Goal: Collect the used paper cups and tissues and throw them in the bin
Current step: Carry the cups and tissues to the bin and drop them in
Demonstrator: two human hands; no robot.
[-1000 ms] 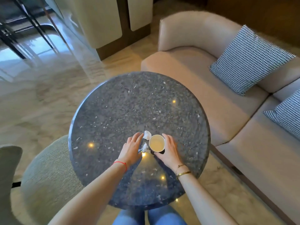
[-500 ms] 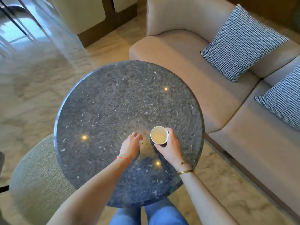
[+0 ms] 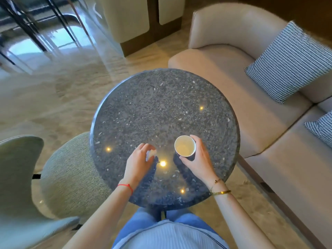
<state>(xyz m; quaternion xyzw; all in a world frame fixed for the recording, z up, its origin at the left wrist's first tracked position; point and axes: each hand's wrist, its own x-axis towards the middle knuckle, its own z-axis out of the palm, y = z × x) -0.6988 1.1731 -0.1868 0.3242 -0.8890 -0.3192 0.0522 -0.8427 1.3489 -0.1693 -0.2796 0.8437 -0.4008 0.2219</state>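
- Left hand [image 3: 138, 162] over the near part of the round table [image 3: 161, 105], about 7 o'clock from its middle; fingers curled round a crumpled white tissue [image 3: 150, 154], which shows between fingertips and palm.
- Right hand [image 3: 199, 159] at about 5 o'clock from the table's middle, fingers and thumb wrapped round a paper cup [image 3: 185, 146]; cup upright, mouth facing up, inside pale. Cannot tell whether its base touches the stone.
- Red string [image 3: 125, 186] on the left wrist, gold bracelets [image 3: 219, 190] on the right.
- Tissue and cup apart, a bright light reflection between them.
- Green chair [image 3: 68, 177] at 8 o'clock, just beside the table.
- Beige sofa [image 3: 260, 123] from 1 to 4 o'clock, with two checked cushions [image 3: 291, 63].
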